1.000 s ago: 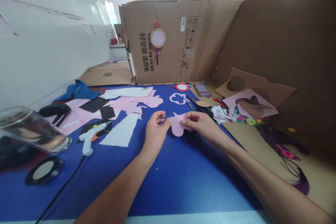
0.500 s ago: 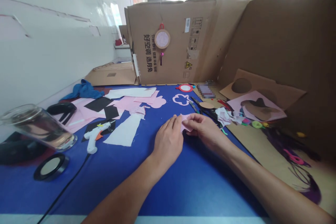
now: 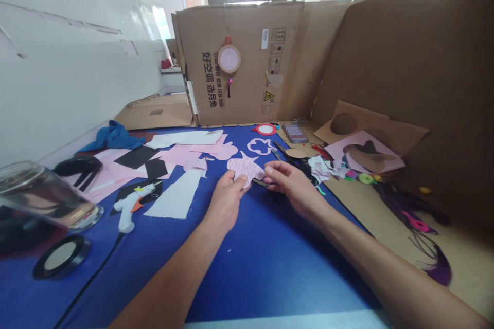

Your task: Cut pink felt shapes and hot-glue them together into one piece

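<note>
My left hand (image 3: pixel 230 190) pinches a pink paper cutout (image 3: pixel 244 166) by its lower left edge, thumb on top. Wavy darker lines cover the cutout, and its outline has pointed tips. My right hand (image 3: pixel 287 182) is closed at the cutout's right side, fingertips close against its edge. From those fingers a narrow dark tool (image 3: pixel 260 183) reaches left along the lower edge of the cutout. Its kind is too small to make out. Beyond the hands lies a pink flower-shaped paper outline (image 3: pixel 259 146) on the blue table (image 3: pixel 247 267).
A white glue gun (image 3: pixel 131 208) with a cord, a glass of liquid (image 3: pixel 46 193) and a round black-rimmed disc (image 3: pixel 62 257) are on the left. Pink sheets (image 3: pixel 173 155) and white cloth (image 3: pixel 175 195) lie behind. Cardboard scraps (image 3: pixel 380 126) and a purple tassel (image 3: pixel 440 264) are on the right.
My hands have drawn apart, and the pink cutout now shows flat with its lined side up. The narrow dark tool has come into sight. The view has shifted slightly right.
</note>
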{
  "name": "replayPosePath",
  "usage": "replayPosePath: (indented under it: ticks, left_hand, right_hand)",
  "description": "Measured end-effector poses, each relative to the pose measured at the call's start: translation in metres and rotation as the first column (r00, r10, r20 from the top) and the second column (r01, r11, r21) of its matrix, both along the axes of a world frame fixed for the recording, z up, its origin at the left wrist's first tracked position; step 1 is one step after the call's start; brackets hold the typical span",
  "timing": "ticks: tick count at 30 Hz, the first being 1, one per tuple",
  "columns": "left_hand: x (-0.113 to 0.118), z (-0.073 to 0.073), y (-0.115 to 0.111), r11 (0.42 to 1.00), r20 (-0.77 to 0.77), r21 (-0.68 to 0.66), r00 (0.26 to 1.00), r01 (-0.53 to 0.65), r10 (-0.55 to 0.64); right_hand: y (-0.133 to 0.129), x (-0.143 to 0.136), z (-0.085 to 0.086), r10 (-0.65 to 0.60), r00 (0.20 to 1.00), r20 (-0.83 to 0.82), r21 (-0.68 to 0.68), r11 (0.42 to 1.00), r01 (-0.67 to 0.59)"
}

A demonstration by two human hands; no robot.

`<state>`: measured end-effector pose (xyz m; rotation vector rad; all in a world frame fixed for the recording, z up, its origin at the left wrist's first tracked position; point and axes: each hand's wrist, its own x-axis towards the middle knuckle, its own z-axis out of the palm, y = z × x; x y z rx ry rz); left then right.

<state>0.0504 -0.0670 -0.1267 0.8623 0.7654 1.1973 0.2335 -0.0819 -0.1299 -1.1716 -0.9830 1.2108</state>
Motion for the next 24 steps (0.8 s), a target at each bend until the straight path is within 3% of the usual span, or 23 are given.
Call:
replayPosePath:
  ticks: [9, 16, 24]
  left_hand:
    - [0.012, -0.009, -0.008, 0.998, 0.058, -0.004, 0.997, 0.059, -0.059]
    - [0.007, -0.007, -0.003, 0.998, 0.036, -0.028, 0.998, 0.053, -0.052]
    - [-0.004, -0.003, 0.007, 0.985, -0.086, -0.133, 0.991, -0.113, 0.102]
  right_hand:
    - [0.002, -0.004, -0.006, 0.036, 0.997, -0.074, 0.016, 0.999, -0.035]
    - [0.003, 0.004, -0.001, 0.044, 0.999, 0.018, 0.041, 0.998, -0.045]
    - [0.003, 0.006, 0.002, 0.098, 0.993, 0.071, 0.035, 0.994, -0.101]
